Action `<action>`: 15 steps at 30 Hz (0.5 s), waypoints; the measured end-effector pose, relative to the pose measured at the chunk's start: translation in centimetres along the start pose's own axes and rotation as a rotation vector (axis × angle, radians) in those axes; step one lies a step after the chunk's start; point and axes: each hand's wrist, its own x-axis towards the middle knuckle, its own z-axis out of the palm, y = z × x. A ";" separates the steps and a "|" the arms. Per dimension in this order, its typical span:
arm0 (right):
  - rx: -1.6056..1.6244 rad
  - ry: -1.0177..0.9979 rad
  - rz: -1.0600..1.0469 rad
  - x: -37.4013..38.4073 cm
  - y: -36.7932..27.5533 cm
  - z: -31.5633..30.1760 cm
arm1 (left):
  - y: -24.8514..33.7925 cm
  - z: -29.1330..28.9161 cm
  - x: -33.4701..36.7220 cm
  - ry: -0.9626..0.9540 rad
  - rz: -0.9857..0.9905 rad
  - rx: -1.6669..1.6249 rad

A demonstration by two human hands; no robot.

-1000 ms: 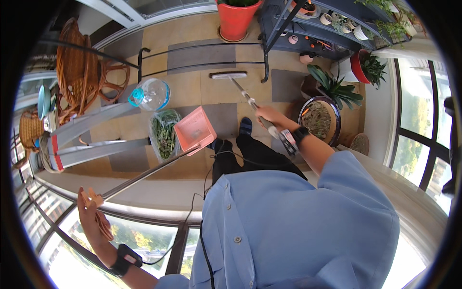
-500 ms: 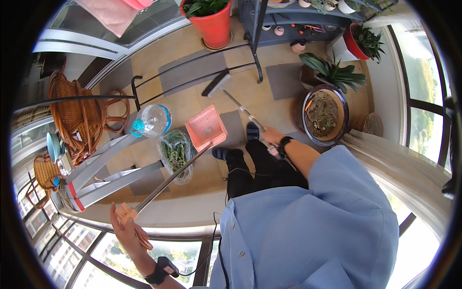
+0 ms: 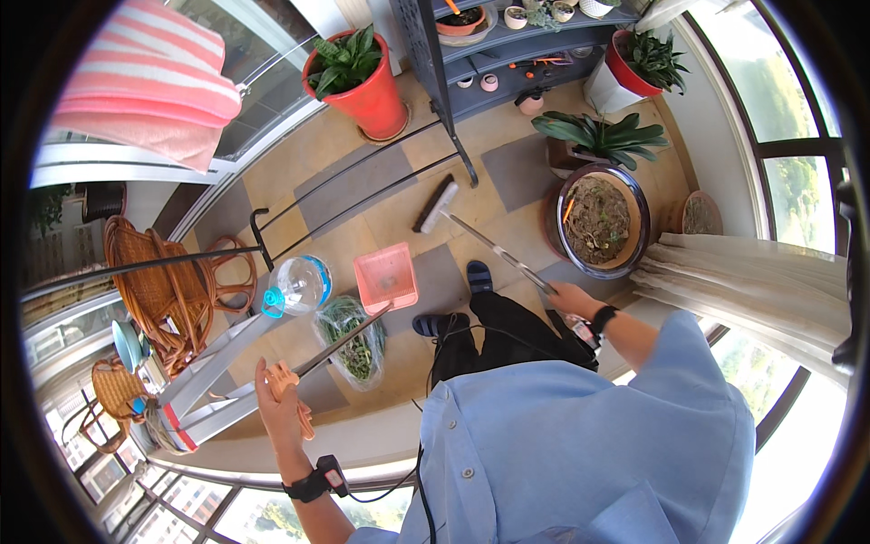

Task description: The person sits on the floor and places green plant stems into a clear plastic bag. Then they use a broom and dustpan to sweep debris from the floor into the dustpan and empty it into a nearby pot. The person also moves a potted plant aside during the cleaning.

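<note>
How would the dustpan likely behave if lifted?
The dustpan is probably light, since it looks like thin plastic. It seems stiff, keeping a square, tray-like shape. The pan may tip when lifted, as its handle is long.

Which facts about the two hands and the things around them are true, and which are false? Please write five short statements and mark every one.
1. The right hand holds the broom. True.
2. The left hand holds the dustpan. True.
3. The broom head lies inside the dustpan. False: it is apart from it, farther up and to the right in the picture.
4. The clear bottle is to the right of the dustpan. False: it is to the left.
5. The red pot contains a green plant. True.
</note>
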 end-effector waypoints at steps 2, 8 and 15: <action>0.095 -0.077 0.143 4.4 -1.5 0.0 | 0.3 1.5 0.7 -0.028 0.033 0.055; 0.263 -0.046 0.189 10.3 -0.8 3.8 | 1.7 3.7 2.4 -0.192 0.144 0.465; 0.250 -0.027 0.157 -0.9 1.9 6.4 | 0.8 5.3 6.7 -0.370 0.597 0.757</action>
